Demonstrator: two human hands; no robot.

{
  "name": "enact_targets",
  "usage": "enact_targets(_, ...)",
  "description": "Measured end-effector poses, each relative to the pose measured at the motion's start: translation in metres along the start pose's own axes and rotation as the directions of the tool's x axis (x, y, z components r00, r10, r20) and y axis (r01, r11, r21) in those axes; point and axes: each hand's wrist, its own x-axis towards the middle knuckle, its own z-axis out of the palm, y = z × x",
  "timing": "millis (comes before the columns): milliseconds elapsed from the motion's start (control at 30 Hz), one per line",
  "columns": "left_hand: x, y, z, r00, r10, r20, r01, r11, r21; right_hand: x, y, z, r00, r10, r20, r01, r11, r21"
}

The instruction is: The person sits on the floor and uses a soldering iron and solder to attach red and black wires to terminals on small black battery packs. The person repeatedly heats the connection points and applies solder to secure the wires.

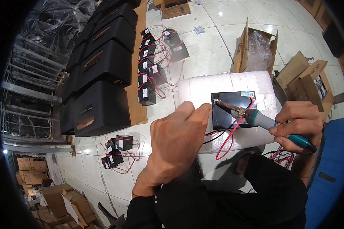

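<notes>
While a black battery point(233, 110) is lying on a white foam block point(225, 87), the right hand point(296, 120) is gripping a teal soldering iron point(263, 120), tip touching its terminal; the left hand point(176, 141) is pinching there, red wires point(227, 141) trailing.

The battery point(232, 110) was black, lying on a white foam block point(225, 86), with red and black wires point(226, 139). The soldering iron point(271, 125) had a teal and grey handle.

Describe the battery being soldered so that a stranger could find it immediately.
Find the white foam block in the middle of the tiled floor. One flat black battery lies on it. Unlike the wired batteries grouped on the floor, a soldering iron touches its corner.
</notes>
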Motion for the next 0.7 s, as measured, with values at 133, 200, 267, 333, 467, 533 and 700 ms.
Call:
enact_targets(133,0.0004,-0.0006,-0.0009,1.000,0.007,0.005,-0.007,1.000,0.003,0.0000,0.0000,0.0004,1.000,0.009,-0.009,-0.009,1.000,0.012)
enact_targets(200,0.0003,-0.0004,-0.0012,1.000,0.008,0.009,-0.008,1.000,0.008,-0.0001,0.0008,0.0004,1.000,0.007,-0.009,-0.007,1.000,0.013)
enact_targets(267,0.0001,0.0002,-0.0014,1.000,0.005,0.012,-0.006,1.000,0.014,-0.0005,0.0015,0.0003,1.000,0.003,-0.007,-0.003,1.000,0.014)
enact_targets(333,0.0004,0.0002,-0.0014,1.000,0.005,0.013,-0.005,1.000,0.014,-0.0011,0.0020,0.0005,1.000,0.003,-0.013,-0.003,1.000,0.020)
enact_targets(467,0.0005,0.0005,-0.0018,1.000,0.007,0.012,-0.007,1.000,0.013,-0.0026,0.0034,0.0018,0.999,0.015,-0.040,-0.013,0.999,0.036)
enact_targets(533,0.0005,0.0008,-0.0020,1.000,0.006,0.017,-0.006,1.000,0.016,-0.0033,0.0047,0.0026,0.999,0.011,-0.051,-0.008,0.999,0.042)
enact_targets(700,0.0009,0.0009,-0.0024,1.000,0.005,0.027,-0.006,1.000,0.031,-0.0041,0.0081,0.0033,0.998,-0.019,-0.056,0.022,0.999,0.049)
